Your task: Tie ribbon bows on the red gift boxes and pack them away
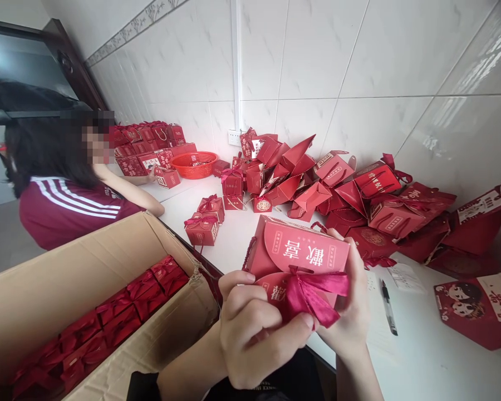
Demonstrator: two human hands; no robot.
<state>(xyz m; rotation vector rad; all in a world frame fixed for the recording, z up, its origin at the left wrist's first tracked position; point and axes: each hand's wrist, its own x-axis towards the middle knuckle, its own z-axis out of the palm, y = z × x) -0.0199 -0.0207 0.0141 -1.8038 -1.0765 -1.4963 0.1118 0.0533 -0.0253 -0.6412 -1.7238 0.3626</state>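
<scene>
In front of me is a small red gift box (300,245) with white characters printed on its lid flaps and a pink satin ribbon bow (303,295) on its near side. My right hand (354,312) is closed around the box's right side and underside. My left hand (254,334) is curled at the near left side, its thumb pressed by the bow's lower edge. The fingers hide what the left hand pinches underneath. A dark red twisted cord handle (249,253) hangs at the box's left edge.
A cardboard carton (183,301) with several ribboned boxes stands at left. Two ribboned boxes (202,228) are on the white table (426,345). Behind lie piled red boxes (313,195) and an orange basket (194,167). A pen (388,309) lies right. A co-worker (75,189) sits left.
</scene>
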